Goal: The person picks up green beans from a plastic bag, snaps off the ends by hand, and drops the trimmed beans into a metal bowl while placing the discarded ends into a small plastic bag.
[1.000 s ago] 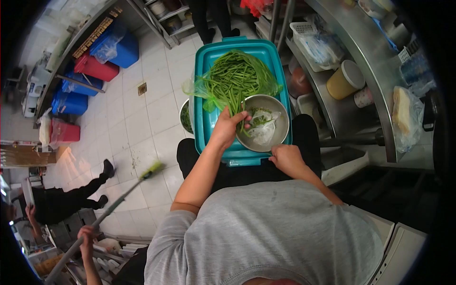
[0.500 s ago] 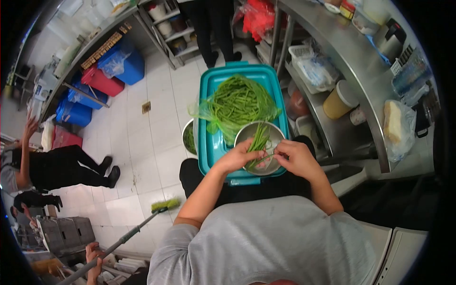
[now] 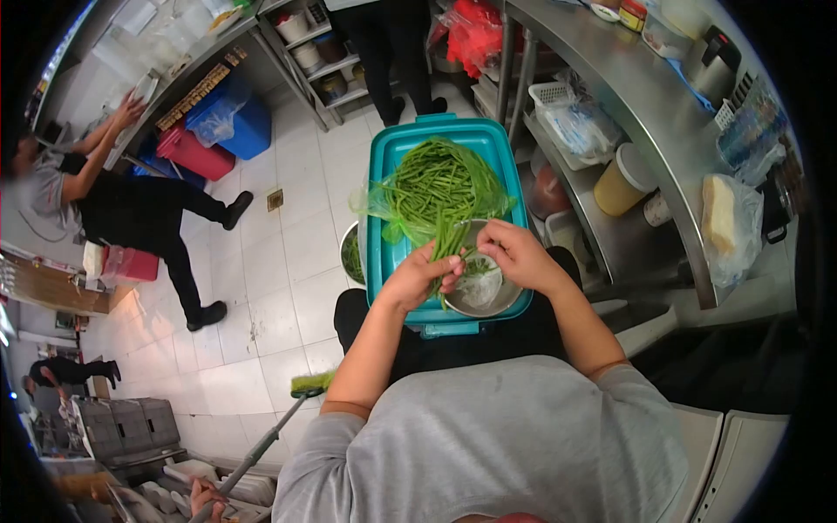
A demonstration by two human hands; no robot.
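My left hand [image 3: 425, 275] is wrapped round a small bunch of green beans [image 3: 449, 237], held upright over the left side of a metal bowl [image 3: 504, 299]. Close to the top of that bunch, my right hand [image 3: 514, 253] has its fingers pinched together at a bean's end. Short green pieces and something clear like plastic lie inside the bowl. Behind the bowl, a large heap of green beans [image 3: 436, 179] fills an open green plastic bag [image 3: 377, 202]. Bowl and bag both rest on a teal lid [image 3: 378, 288] in front of me.
Another bowl of greens [image 3: 351, 253] is left of the lid. Steel shelving [image 3: 645, 113] stands close on the right. One person [image 3: 131, 205] walks at the left, another [image 3: 384, 52] stands ahead. A long-handled brush [image 3: 309, 383] reaches the floor at lower left.
My left hand has moved slightly left with the bunch, now more upright. My right hand has risen a little. The person at the left has come forward, and the brush has shifted slightly.
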